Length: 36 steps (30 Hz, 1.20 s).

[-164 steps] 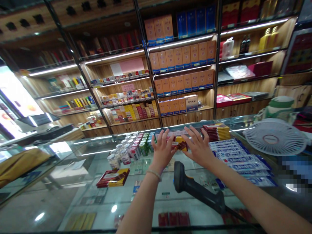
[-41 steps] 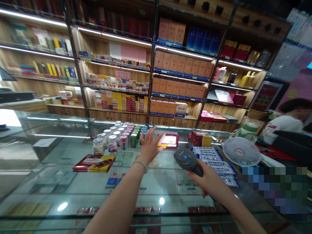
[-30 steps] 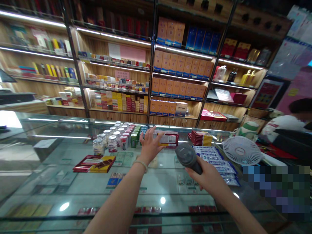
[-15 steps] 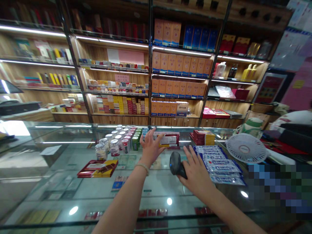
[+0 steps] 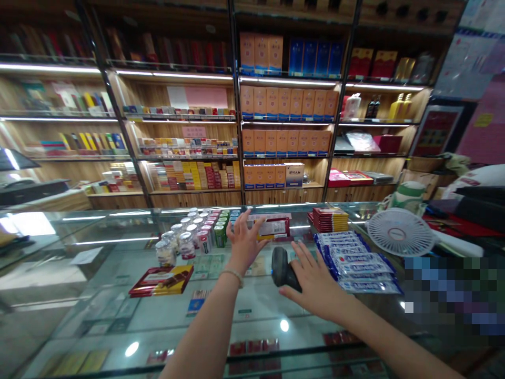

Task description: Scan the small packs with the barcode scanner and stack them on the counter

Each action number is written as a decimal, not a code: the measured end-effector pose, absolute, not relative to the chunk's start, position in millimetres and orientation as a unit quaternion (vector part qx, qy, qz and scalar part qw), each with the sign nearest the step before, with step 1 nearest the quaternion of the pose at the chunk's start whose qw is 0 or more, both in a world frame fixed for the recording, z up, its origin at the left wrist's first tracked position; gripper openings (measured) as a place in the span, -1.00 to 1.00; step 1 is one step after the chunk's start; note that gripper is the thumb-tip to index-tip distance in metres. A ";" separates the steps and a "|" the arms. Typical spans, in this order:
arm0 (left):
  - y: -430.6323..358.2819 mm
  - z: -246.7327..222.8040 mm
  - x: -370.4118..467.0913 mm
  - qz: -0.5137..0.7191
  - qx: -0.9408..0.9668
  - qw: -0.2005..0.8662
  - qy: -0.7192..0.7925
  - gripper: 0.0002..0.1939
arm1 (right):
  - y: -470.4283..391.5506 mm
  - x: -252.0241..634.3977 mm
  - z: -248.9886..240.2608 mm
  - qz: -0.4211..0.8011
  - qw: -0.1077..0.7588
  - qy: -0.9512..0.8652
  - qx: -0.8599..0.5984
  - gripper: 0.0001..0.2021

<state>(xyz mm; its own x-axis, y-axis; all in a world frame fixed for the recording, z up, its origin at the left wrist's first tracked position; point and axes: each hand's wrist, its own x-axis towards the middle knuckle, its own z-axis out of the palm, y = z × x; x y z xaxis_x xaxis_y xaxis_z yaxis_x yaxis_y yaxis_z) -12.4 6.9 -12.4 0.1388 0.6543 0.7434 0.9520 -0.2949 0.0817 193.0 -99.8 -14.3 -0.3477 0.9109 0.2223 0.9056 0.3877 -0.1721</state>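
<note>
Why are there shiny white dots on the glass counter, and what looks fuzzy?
Head view: round glare spots on the glass counter, probably reflected lamps; head view: the far-left shelves look smeary, the top shelves dim, and coloured squares hide something low on the right.

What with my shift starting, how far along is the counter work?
Looks done: the packet lies barcode up. In hand: the left hand is at its edge; the right hand, fingers spread, is at the scanner. Remaining, perhaps: the red stack, though nothing shows it's due.
</note>
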 end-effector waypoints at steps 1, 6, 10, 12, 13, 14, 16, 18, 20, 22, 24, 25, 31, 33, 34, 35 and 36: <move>6.7 -12.4 -12.4 -0.351 -0.724 0.213 -0.555 -0.21 | -99.7 194.2 -11.8 0.014 0.138 -0.821 -0.553 -0.36; 6.9 -13.2 -12.2 -0.349 -0.722 0.219 -0.557 -0.20 | -83.4 207.2 -1.3 -0.026 0.155 -0.822 -0.547 -0.35; 9.9 -15.3 -12.9 -0.348 -0.721 0.226 -0.556 -0.20 | -41.9 220.9 2.9 -0.103 0.193 -0.789 -0.574 -0.44; 11.4 -16.4 -13.2 -0.347 -0.719 0.231 -0.556 -0.21 | -16.5 226.0 1.4 -0.139 0.218 -0.771 -0.582 -0.51; 11.9 -16.8 -13.2 -0.347 -0.719 0.234 -0.556 -0.21 | -4.6 227.8 -0.6 -0.153 0.228 -0.769 -0.578 -0.50; 12.2 -17.1 -13.3 -0.346 -0.718 0.236 -0.555 -0.21 | 6.1 229.1 -3.4 -0.163 0.236 -0.769 -0.571 -0.43; 12.2 -17.4 -13.2 -0.343 -0.719 0.240 -0.554 -0.21 | 22.7 230.0 -10.8 -0.174 0.247 -0.776 -0.553 -0.30; 11.9 -17.5 -12.8 -0.339 -0.721 0.242 -0.553 -0.21 | 32.6 229.5 -19.1 -0.180 0.262 -0.785 -0.531 -0.24; 11.9 -17.7 -12.3 -0.336 -0.723 0.243 -0.552 -0.20 | 37.0 228.9 -26.3 -0.190 0.288 -0.783 -0.517 -0.27; 12.6 -18.3 -12.0 -0.333 -0.725 0.244 -0.551 -0.21 | 38.1 228.9 -30.7 -0.202 0.313 -0.776 -0.509 -0.33; 13.8 -19.3 -12.0 -0.332 -0.726 0.247 -0.549 -0.23 | 37.7 229.7 -31.8 -0.206 0.326 -0.772 -0.505 -0.37; 14.4 -19.8 -12.0 -0.332 -0.726 0.248 -0.548 -0.24 | 37.3 230.1 -31.3 -0.203 0.329 -0.773 -0.503 -0.38; 12.9 -16.5 -11.4 -0.326 -0.721 0.246 -0.560 -0.24 | 33.1 233.8 -23.6 -0.196 0.335 -0.782 -0.487 -0.37; 11.1 -13.9 -10.8 -0.320 -0.720 0.245 -0.566 -0.21 | 30.6 235.4 -21.5 -0.200 0.336 -0.788 -0.476 -0.36; 10.4 -12.8 -10.5 -0.316 -0.720 0.245 -0.567 -0.21 | 29.1 236.2 -20.6 -0.200 0.338 -0.790 -0.470 -0.36; 9.8 -11.7 -10.1 -0.312 -0.720 0.246 -0.569 -0.21 | 27.6 236.7 -19.8 -0.199 0.342 -0.792 -0.465 -0.36; 9.4 -10.8 -9.6 -0.309 -0.719 0.247 -0.571 -0.20 | 26.1 237.0 -18.9 -0.196 0.347 -0.793 -0.461 -0.36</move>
<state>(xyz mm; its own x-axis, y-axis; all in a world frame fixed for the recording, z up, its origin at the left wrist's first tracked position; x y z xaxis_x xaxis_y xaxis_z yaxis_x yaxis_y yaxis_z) -9.6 9.4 -10.8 0.1570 0.6686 0.7268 0.9741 -0.2261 -0.0025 237.0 26.1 -18.9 -0.3343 0.5947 0.7311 0.8665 0.4992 -0.0098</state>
